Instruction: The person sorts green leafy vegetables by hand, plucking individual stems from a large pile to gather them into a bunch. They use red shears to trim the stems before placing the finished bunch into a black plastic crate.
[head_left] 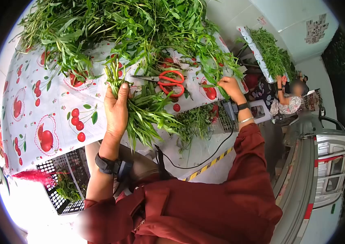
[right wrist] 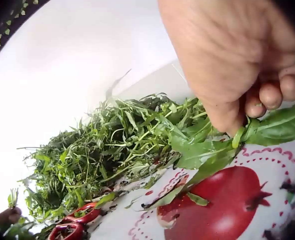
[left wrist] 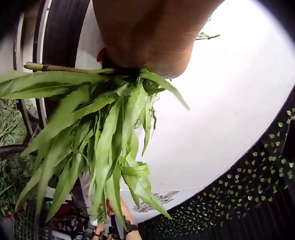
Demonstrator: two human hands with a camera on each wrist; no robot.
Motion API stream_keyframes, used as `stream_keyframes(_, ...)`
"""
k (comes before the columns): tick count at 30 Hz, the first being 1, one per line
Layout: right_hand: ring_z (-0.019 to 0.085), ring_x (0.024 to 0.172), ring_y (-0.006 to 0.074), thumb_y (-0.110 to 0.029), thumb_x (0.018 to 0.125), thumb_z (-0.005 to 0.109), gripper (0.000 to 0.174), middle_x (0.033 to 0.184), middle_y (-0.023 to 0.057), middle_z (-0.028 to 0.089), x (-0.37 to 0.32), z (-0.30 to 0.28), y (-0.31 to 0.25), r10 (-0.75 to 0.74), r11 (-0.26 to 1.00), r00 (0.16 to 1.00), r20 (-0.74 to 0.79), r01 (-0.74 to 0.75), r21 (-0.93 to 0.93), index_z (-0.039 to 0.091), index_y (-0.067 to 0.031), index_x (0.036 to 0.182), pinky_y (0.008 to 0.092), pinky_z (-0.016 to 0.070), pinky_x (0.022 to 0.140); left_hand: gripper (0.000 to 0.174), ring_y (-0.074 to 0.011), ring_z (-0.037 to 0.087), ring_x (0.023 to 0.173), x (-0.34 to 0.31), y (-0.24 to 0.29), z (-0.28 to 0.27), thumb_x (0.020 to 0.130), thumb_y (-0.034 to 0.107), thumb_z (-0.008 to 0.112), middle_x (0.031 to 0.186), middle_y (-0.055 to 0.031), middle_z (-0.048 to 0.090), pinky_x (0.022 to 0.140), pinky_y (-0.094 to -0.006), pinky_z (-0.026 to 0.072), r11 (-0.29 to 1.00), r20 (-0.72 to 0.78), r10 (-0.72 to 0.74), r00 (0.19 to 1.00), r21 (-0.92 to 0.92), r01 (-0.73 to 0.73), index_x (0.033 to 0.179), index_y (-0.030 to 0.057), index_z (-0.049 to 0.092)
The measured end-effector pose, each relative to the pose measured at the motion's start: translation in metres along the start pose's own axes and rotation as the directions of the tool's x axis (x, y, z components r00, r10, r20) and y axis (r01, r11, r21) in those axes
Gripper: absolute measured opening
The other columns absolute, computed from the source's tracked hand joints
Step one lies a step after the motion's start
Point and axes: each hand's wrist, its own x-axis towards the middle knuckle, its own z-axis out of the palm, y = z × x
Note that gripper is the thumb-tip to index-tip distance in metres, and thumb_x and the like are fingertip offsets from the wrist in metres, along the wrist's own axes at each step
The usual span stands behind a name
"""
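Observation:
My left hand grips a bunch of long-leaved greens, cut stems upward past the thumb and leaves hanging down to the right. In the left wrist view the leaves fan out below the hand. My right hand is at the table's right side, thumb and fingertips pinching a leafy sprig just over the printed cloth. Between the hands lie scissors with red handles, blades pointing left. A large heap of the same greens covers the table's far part.
A cherry-patterned tablecloth covers the table. Below its near edge stands a black crate with some greens. More greens and a black cable lie low ahead. Another person works at a second heap; a truck stands right.

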Motion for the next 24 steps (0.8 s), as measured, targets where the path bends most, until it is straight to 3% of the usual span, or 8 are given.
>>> stream_keyframes(6,0.055,0.065,0.0132,-0.019,0.074,0.063,0.022,0.066,0.0067,0.061,-0.011,-0.011,-0.006,0.088,0.996,0.995,0.052,-0.087,-0.029,0.063,0.0028,0.079,0.0290,0.0433,0.063,0.019,-0.0061,0.044,0.066,0.001,0.001,0.001,0.090,0.021,0.052,0.073,0.0026,0.050,0.060,-0.0203,0.0382,0.999,0.004,0.030,1.000,-0.017,-0.029,0.099,0.0045,0.052)
stream_keyframes(10,0.049,0.053,0.0081,-0.018,0.077,0.061,0.018,0.061,-0.0002,0.056,0.011,-0.024,-0.016,0.059,0.996,0.995,-0.080,-0.053,0.076,0.065,-0.0009,0.081,0.0241,0.0387,0.049,0.020,-0.0059,0.044,0.066,0.000,0.002,0.002,0.090,0.022,0.053,0.074,0.0026,0.050,0.060,-0.0205,0.0383,1.000,0.003,0.027,1.000,-0.012,-0.027,0.100,0.0045,0.052)
stream_keyframes(12,0.045,0.049,0.0041,-0.017,0.079,0.060,0.016,0.060,-0.0037,0.053,0.033,-0.029,-0.026,0.018,0.962,0.991,-0.130,0.018,0.272,0.066,-0.0040,0.085,0.0201,0.0332,0.042,0.020,-0.0058,0.044,0.066,0.001,0.001,0.002,0.090,0.022,0.053,0.074,0.0028,0.050,0.060,-0.0206,0.0384,0.999,-0.006,0.025,1.000,-0.020,-0.025,0.100,0.0046,0.052)
stream_keyframes(16,0.045,0.050,0.0038,-0.018,0.080,0.060,0.016,0.063,-0.0043,0.053,0.078,-0.021,-0.058,-0.040,0.939,0.971,-0.235,0.117,0.323,0.066,-0.0052,0.087,0.0195,0.0331,0.041,0.018,-0.0081,0.045,0.068,0.001,-0.002,0.000,0.090,0.023,0.052,0.071,0.0013,0.050,0.065,-0.0226,0.0381,1.000,0.006,-0.004,1.000,-0.010,0.005,0.090,0.0056,0.052)
stream_keyframes(18,0.053,0.058,0.0081,-0.018,0.080,0.060,0.018,0.069,0.0008,0.060,0.106,-0.014,-0.067,-0.084,0.950,0.970,-0.229,0.147,0.276,0.066,-0.0034,0.089,0.0229,0.0413,0.050,0.018,-0.0080,0.045,0.068,0.000,0.003,0.001,0.090,0.023,0.052,0.071,0.0018,0.050,0.065,-0.0222,0.0379,0.999,0.004,-0.029,1.000,-0.035,0.029,0.090,0.0059,0.052)
stream_keyframes(20,0.060,0.072,0.0175,-0.016,0.079,0.059,0.019,0.079,0.0095,0.065,0.131,0.001,-0.077,-0.378,0.917,0.866,-0.326,0.398,-0.006,0.066,-0.0016,0.090,0.0275,0.0465,0.065,0.020,-0.0054,0.043,0.062,0.000,0.000,0.001,0.090,0.023,0.053,0.068,0.0030,0.049,0.058,-0.0200,0.0369,0.999,-0.005,-0.041,0.999,-0.022,0.041,0.097,0.0043,0.051)
stream_keyframes(21,0.060,0.089,0.0276,-0.016,0.077,0.059,0.025,0.094,0.0178,0.064,0.137,0.002,-0.083,-0.391,0.920,0.872,-0.295,0.368,-0.133,0.064,-0.0007,0.097,0.0330,0.0454,0.079,0.020,-0.0054,0.043,0.062,0.000,0.003,0.003,0.090,0.022,0.053,0.068,0.0030,0.049,0.058,-0.0199,0.0368,0.998,-0.001,-0.031,1.000,-0.046,0.031,0.097,0.0042,0.051)
stream_keyframes(24,0.058,0.097,0.0323,-0.017,0.076,0.060,0.033,0.104,0.0201,0.060,0.158,0.014,-0.090,-0.329,0.913,0.899,-0.289,0.225,-0.340,0.061,-0.0010,0.104,0.0371,0.0440,0.084,0.017,-0.0052,0.043,0.062,0.002,0.002,0.001,0.090,0.020,0.052,0.069,0.0033,0.049,0.056,-0.0197,0.0365,1.000,0.024,-0.018,1.000,-0.023,0.019,0.096,0.0046,0.050)
